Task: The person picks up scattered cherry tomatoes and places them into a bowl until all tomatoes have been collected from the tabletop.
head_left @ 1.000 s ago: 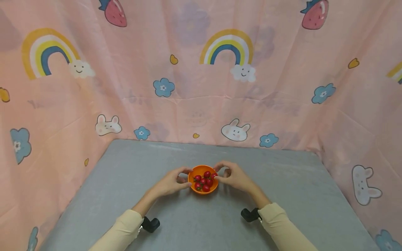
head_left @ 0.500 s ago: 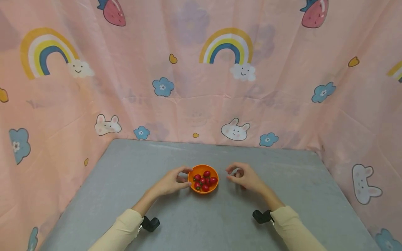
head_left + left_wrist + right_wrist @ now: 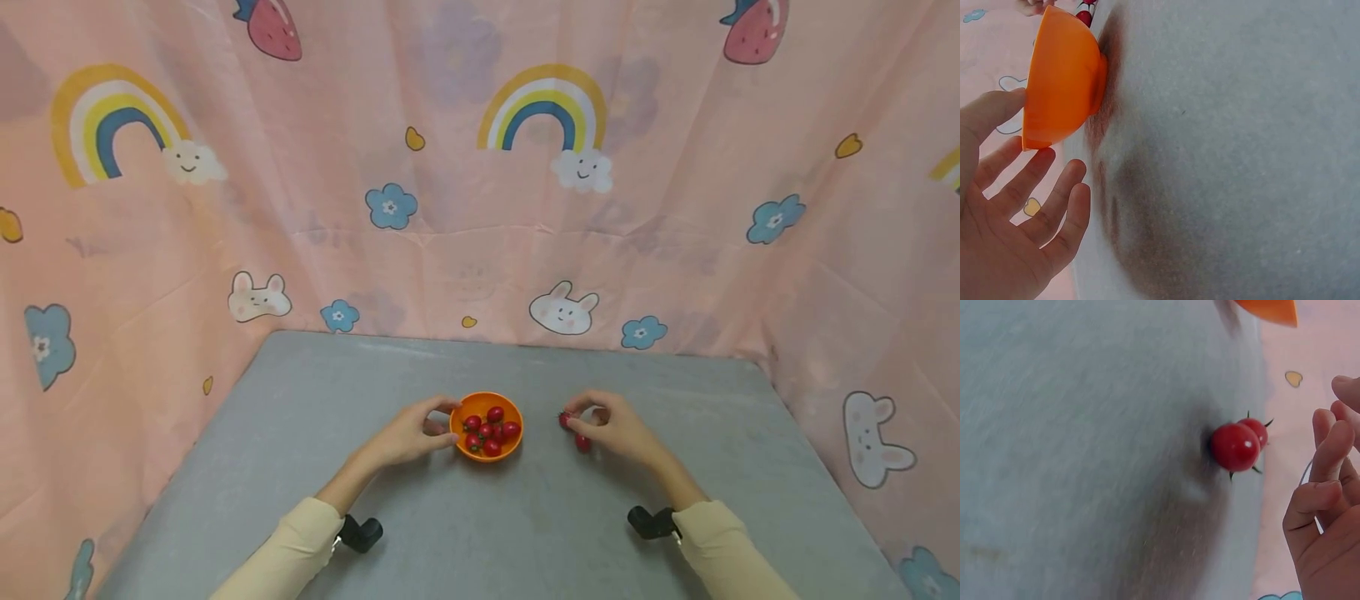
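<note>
An orange bowl [image 3: 486, 454] with several red cherry tomatoes [image 3: 491, 432] in it stands on the table. My left hand [image 3: 408, 433] holds the bowl's left side at the rim between thumb and fingers; in the left wrist view the other fingers are spread below the bowl [image 3: 1063, 75]. To the right of the bowl, my right hand [image 3: 611, 425] is over two cherry tomatoes lying close together, one tomato [image 3: 582, 443] nearer me and one tomato [image 3: 565, 420] by the fingertips. The right wrist view has these tomatoes [image 3: 1235, 447] apart from the hand's bent fingers, which hold nothing.
The grey table [image 3: 480, 533] lies under everything. A pink curtain [image 3: 675, 275] with rainbows, flowers and rabbits hangs behind it and along both sides. Each wrist carries a black camera mount [image 3: 362, 535].
My right hand has let go of a cherry tomato in the bowl and moved right, to the two tomatoes on the table. My left hand has stayed at the bowl.
</note>
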Demonstrator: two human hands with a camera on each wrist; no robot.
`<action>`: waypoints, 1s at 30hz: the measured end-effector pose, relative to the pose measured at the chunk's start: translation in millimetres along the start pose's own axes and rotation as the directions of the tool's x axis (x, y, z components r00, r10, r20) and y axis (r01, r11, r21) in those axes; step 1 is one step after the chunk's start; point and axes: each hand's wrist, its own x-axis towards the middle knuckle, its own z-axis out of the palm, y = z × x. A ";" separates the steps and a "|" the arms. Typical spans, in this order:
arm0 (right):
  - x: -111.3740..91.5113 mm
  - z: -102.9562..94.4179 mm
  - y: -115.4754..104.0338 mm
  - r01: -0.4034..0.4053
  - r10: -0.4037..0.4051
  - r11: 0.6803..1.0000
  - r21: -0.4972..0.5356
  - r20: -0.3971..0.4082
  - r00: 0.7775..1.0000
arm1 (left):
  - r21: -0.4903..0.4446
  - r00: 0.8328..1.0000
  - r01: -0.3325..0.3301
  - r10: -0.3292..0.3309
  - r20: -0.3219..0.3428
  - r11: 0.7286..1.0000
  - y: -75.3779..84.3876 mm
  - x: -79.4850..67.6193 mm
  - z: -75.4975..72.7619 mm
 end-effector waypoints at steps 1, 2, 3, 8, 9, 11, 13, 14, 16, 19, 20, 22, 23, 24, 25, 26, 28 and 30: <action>-1.1 -0.9 1.5 0.004 -0.004 1.000 0.000 0.003 1.000 | -0.002 1.000 0.001 -0.001 0.001 1.000 0.0 0.2 -0.1; -2.1 -1.7 2.8 0.005 -0.005 1.000 -0.001 0.006 1.000 | -0.005 1.000 0.000 0.000 0.001 1.000 0.2 0.1 -0.1; -3.2 -2.6 4.0 0.004 -0.004 1.000 -0.003 0.008 1.000 | -0.005 1.000 0.000 0.000 0.002 1.000 0.3 0.0 -0.2; -7.6 -6.0 8.9 -0.013 0.013 1.000 -0.005 0.017 1.000 | 0.008 1.000 -0.001 0.001 0.003 1.000 0.5 -0.2 -0.1; -8.4 -6.6 9.9 -0.012 0.013 1.000 -0.001 0.022 1.000 | 0.009 1.000 0.000 0.000 0.004 1.000 0.4 -0.1 -0.1; -9.6 -7.5 12.0 -0.014 0.013 1.000 0.013 0.026 1.000 | 0.003 1.000 0.000 0.000 0.003 1.000 0.1 0.0 0.0; -10.9 -8.4 14.2 -0.010 0.009 1.000 0.020 0.029 1.000 | -0.002 1.000 -0.001 0.001 0.002 1.000 0.0 0.1 0.1; -11.8 -8.9 15.5 -0.008 0.007 1.000 0.020 0.031 0.999 | -0.003 1.000 -0.002 0.002 0.002 1.000 0.0 0.1 0.1; -13.3 -9.7 18.0 -0.005 0.004 1.000 0.011 0.039 0.999 | -0.003 1.000 -0.003 0.003 0.002 1.000 0.2 0.1 -0.1; -15.9 -10.7 21.1 -0.002 0.003 1.000 -0.017 0.057 0.998 | 0.000 1.000 -0.006 0.006 0.002 1.000 0.0 -0.1 -0.5; -16.8 -10.9 21.7 -0.004 0.006 1.000 -0.022 0.061 0.998 | 0.002 1.000 -0.006 0.006 0.003 1.000 0.1 -0.2 -0.6; -18.7 -11.0 22.2 -0.015 0.017 0.999 -0.035 0.068 0.998 | 0.006 1.000 -0.008 0.008 0.004 1.000 0.0 -0.3 -0.6; -19.6 -11.0 22.0 -0.021 0.024 0.999 -0.039 0.070 0.997 | 0.007 1.000 -0.008 0.008 0.006 1.000 0.3 -0.4 -0.6; -20.3 -10.9 21.4 -0.025 0.028 0.999 -0.046 0.071 0.997 | 0.008 1.000 -0.007 0.006 0.006 1.000 1.0 -0.7 -0.7; -20.8 -10.4 21.3 -0.024 0.027 0.999 -0.047 0.072 0.997 | 0.007 1.000 -0.006 0.006 0.008 1.000 1.1 -0.7 -0.6; -21.3 -10.2 20.3 -0.025 0.028 0.998 -0.050 0.073 0.997 | 0.006 1.000 -0.007 0.007 0.008 1.000 1.3 -0.7 -0.5; -22.0 -9.5 13.3 -0.026 0.032 0.997 -0.072 0.075 0.997 | 0.002 1.000 -0.007 0.007 0.008 1.000 2.0 -0.6 -0.4; -21.5 -9.6 13.3 -0.018 0.025 0.997 -0.080 0.081 0.996 | 0.002 1.000 -0.003 0.003 0.009 1.000 2.0 -0.1 -0.4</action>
